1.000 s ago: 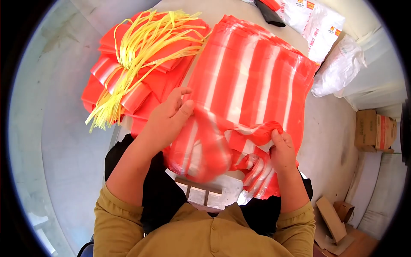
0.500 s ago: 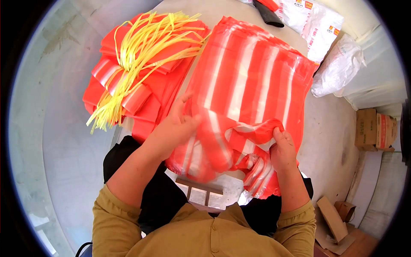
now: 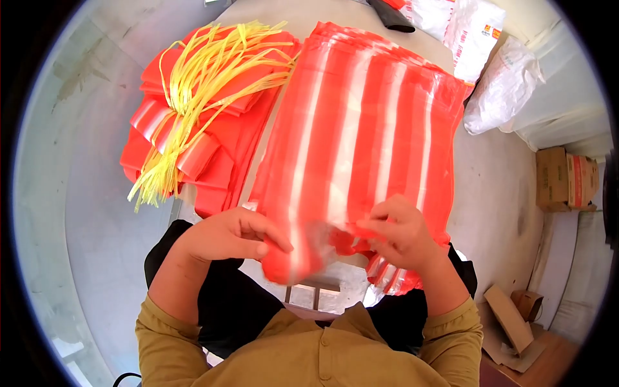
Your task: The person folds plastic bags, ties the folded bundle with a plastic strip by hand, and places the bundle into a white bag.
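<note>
A thick stack of red-and-white striped plastic bags (image 3: 342, 122) lies in front of me, its near edge hanging toward my lap. My right hand (image 3: 403, 235) is closed, pinching a bunched, crumpled piece of striped plastic bag near the stack's lower right. My left hand (image 3: 235, 235) is at the lower left corner, thumb and fingers apart, fingertips over the striped plastic. It does not appear to grip anything. The plastic between the hands is blurred. Gathered striped plastic (image 3: 393, 276) hangs below my right hand.
Left of the stack lie folded red bags (image 3: 229, 171) topped by a bundle of yellow plastic strips (image 3: 187, 97). White printed sacks (image 3: 474, 39) and a crumpled white bag (image 3: 503, 87) are at the back right. Cardboard boxes (image 3: 561, 180) stand farther right, with opened cardboard (image 3: 506, 319) below.
My left hand has moved down and left, off the bag's raised fold. My right hand has shifted slightly left and down with the plastic. The near flap now lies flatter.
</note>
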